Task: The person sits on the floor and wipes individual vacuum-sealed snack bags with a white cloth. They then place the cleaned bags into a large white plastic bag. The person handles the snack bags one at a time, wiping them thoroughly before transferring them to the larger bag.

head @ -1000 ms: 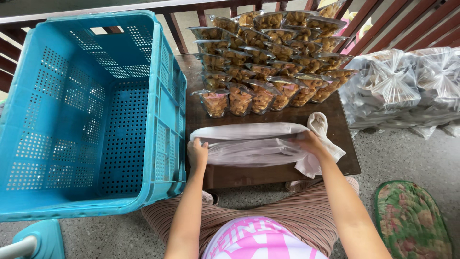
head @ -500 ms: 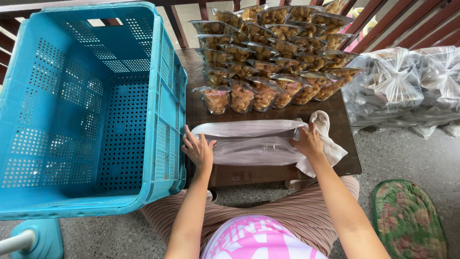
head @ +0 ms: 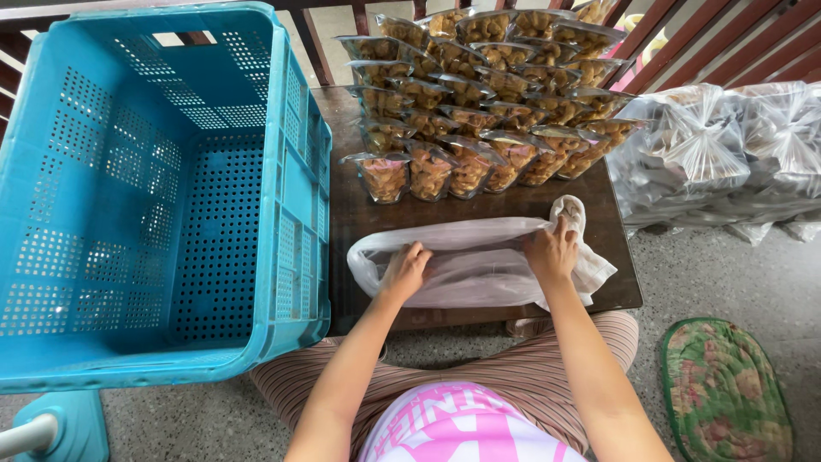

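Observation:
A large clear plastic bag (head: 479,257) lies flat across the near edge of a dark wooden table (head: 616,231). My left hand (head: 404,271) rests on the bag's left part, fingers curled over the plastic. My right hand (head: 552,249) grips the bag's right end, where its handles bunch up. Behind the bag stand rows of small sealed packets of brown snacks (head: 479,94), stacked toward the far railing.
A big blue perforated crate (head: 154,197) stands tilted at the left, touching the table's side. Clear bags filled with white goods (head: 727,154) are piled at the right. A floral mat (head: 727,385) lies on the floor at the lower right.
Both hands moved slightly inward along the bag. The left hand's fingers went from spread flat to curled on the plastic.

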